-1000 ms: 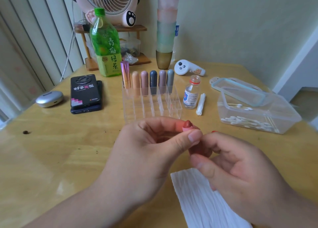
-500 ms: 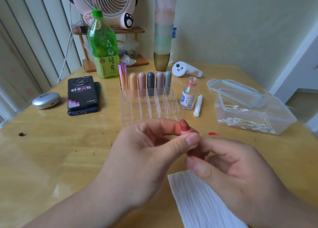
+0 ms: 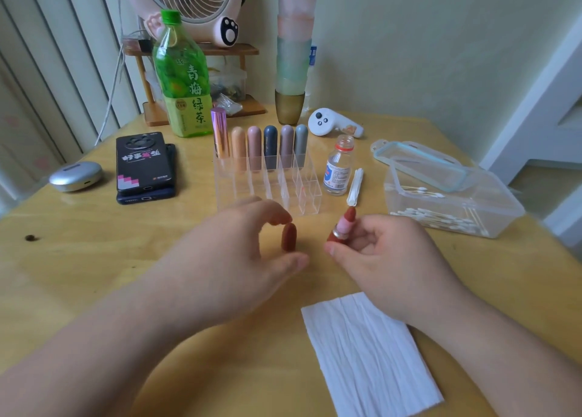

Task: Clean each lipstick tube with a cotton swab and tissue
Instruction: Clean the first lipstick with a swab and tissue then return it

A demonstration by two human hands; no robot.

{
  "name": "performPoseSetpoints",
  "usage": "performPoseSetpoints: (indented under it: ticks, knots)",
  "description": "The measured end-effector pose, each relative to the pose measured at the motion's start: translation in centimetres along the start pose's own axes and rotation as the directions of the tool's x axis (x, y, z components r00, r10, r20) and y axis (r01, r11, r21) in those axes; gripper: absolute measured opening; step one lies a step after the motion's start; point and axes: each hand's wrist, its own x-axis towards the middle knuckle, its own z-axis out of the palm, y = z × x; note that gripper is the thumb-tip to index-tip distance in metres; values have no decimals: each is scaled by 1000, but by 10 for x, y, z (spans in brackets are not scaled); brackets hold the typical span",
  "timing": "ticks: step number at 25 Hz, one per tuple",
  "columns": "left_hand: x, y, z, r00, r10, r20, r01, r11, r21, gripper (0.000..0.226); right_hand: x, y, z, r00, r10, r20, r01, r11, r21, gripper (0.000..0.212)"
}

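My right hand [image 3: 387, 259] pinches the uncapped red lipstick tube with pink inner sleeve [image 3: 344, 227] near the centre of the counter [image 3: 94, 259], with the bullet tilted away from me. My left hand [image 3: 226, 259] is released, its fingers arched loosely over the red domed cap [image 3: 288, 237], which stands upright left of the tube.

Recommended next:
1. Take one white cotton swab [image 3: 419, 212] from the clear plastic box [image 3: 504, 215] at the right edge.
2. Wipe the sleeve only and avoid the bullet.
3. Finish on the white tissue [image 3: 371, 353] at the near edge.
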Motion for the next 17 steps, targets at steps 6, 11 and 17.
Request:
performPoseSetpoints:
  ticks: [6,11,17]
  knots:
    - [8,-8,28,999,20,-46,-21,999,-24,29,4,2,8,997,66,38,-57,978,-199,27]
    - [19,-4,37,993,7,-118,-10,1000,-22,19,-3,-12,5,995,91,34,-81,972,-221,21]
    - [16,-9,30,992,-96,-85,83,986,-141,29,-45,-36,-27,952,-43,303,214,802,-557,48]
